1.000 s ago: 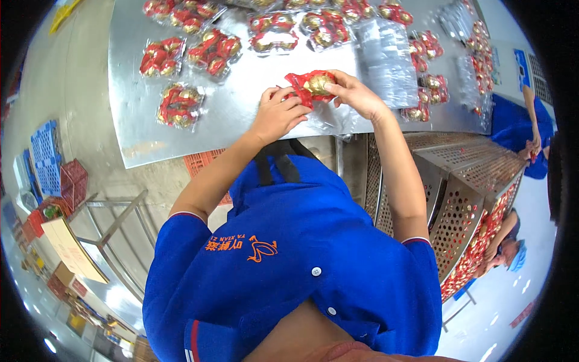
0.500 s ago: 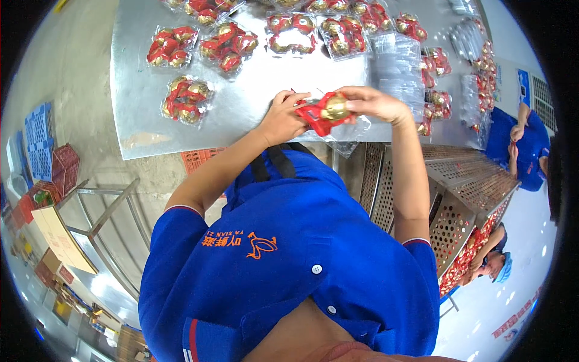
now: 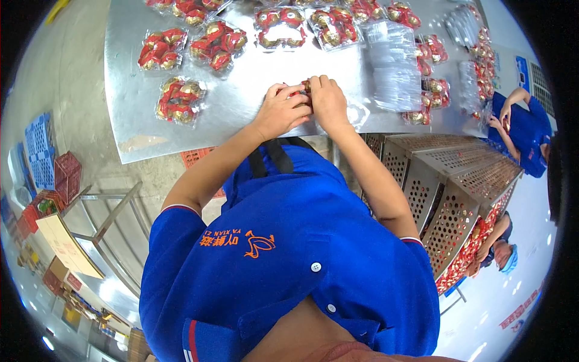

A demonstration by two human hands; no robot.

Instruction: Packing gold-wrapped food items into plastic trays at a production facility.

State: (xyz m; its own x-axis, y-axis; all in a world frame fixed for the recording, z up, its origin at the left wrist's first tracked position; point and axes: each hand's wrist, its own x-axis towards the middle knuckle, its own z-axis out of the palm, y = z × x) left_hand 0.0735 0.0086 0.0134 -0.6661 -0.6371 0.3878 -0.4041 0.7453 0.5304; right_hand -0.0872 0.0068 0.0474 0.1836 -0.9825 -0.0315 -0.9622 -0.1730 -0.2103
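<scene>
Several red-and-gold foil-wrapped balls (image 3: 303, 87) show between my hands over the near part of the metal table (image 3: 235, 111). My left hand (image 3: 283, 112) curls round them from the left, its fingers closed. From the right, my right hand (image 3: 329, 104) presses down on them with bent fingers held together. Most of the balls, and whatever is beneath them, are hidden by my hands. Nearest on the left lies a clear plastic pack of the same balls (image 3: 180, 99). To the right are stacked clear plastic trays (image 3: 393, 71).
More filled packs (image 3: 218, 44) stand in rows across the far side. Perforated metal bins (image 3: 449, 181) adjoin the table at the right, one holding red-and-gold pieces (image 3: 476, 253). Two co-workers (image 3: 525, 133) are there. A metal frame (image 3: 108, 223) and crates (image 3: 66, 175) stand left.
My right hand has moved left and down onto the table with the ball it held, beside my left hand. The red wrapper, spread out before, is now mostly covered by my fingers.
</scene>
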